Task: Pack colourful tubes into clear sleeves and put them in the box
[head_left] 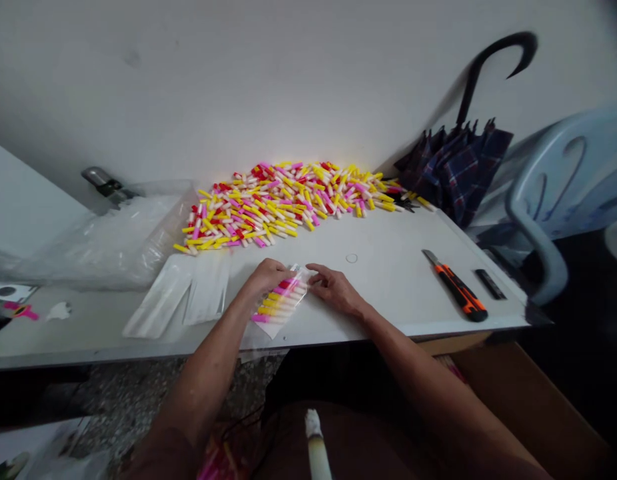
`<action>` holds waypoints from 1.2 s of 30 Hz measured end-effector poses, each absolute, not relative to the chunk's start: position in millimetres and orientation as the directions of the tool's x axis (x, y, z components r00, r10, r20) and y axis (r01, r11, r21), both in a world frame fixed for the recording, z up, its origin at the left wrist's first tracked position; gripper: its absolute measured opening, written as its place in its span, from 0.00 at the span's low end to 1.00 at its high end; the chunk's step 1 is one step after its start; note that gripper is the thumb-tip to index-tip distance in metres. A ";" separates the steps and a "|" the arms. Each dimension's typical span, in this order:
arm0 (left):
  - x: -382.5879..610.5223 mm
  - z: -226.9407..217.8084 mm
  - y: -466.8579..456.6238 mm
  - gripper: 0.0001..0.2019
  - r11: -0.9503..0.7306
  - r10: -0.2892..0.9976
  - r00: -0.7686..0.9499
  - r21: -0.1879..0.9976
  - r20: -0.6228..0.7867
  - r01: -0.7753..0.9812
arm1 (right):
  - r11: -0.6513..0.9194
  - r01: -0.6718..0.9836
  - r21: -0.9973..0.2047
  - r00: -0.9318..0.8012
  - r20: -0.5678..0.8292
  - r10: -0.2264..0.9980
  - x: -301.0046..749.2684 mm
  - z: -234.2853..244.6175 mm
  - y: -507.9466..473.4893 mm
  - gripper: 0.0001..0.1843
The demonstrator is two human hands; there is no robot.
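Note:
Between my hands lies a transparent plastic sleeve (pixel 281 301) packed with pink-and-yellow tubes, resting on the white table (pixel 383 247). My left hand (pixel 271 277) grips its upper edge, and my right hand (pixel 336 290) pinches its upper right corner. Farther back, a large loose pile of plastic tubes (pixel 283 200) in yellow, pink, red and white spreads along the wall. Two flat white packets (pixel 161 297) lie just left of my left hand.
An orange-and-black utility knife (pixel 458 287) and a small black case (pixel 490 284) lie at the right. A folded plaid umbrella (pixel 458 167) leans against the wall behind them. A crumpled plastic bag (pixel 103 240) sits at the left, and a pale blue chair (pixel 538 200) stands at the right.

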State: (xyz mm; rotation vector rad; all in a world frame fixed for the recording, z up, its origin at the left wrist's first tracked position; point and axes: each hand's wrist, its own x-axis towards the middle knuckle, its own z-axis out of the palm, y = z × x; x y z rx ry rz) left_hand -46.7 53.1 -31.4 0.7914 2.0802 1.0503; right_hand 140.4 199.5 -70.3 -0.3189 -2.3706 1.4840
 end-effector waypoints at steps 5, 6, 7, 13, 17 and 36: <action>-39.0 -23.8 48.5 0.20 0.384 0.775 -0.600 0.902 -0.199 0.197 | 0.314 -0.028 -0.949 -0.923 0.145 0.356 139.6 -74.7 197.6 0.30; -36.3 -25.2 47.4 0.19 0.343 0.777 -0.608 0.921 -0.166 0.187 | 0.273 -0.041 -0.961 -0.921 0.142 0.362 139.3 -73.9 197.3 0.30; -33.8 -27.2 46.3 0.19 0.311 0.774 -0.617 0.933 -0.140 0.179 | 0.224 -0.052 -0.973 -0.914 0.137 0.382 139.2 -72.2 197.3 0.31; -24.0 -37.5 42.3 0.21 0.206 0.675 -0.735 0.974 -0.073 0.092 | -0.077 0.048 -0.996 -0.841 -0.082 0.535 146.6 -48.0 200.3 0.30; -17.1 -37.8 46.1 0.19 0.116 0.651 -0.757 0.993 -0.050 0.035 | -0.095 0.113 -0.989 -0.917 -0.141 0.372 149.6 -40.0 199.7 0.25; 11.4 -43.2 64.2 0.23 0.205 0.812 -0.450 0.903 -0.372 -0.377 | 0.002 0.072 -0.997 -0.799 -0.056 0.598 148.0 -38.7 205.4 0.16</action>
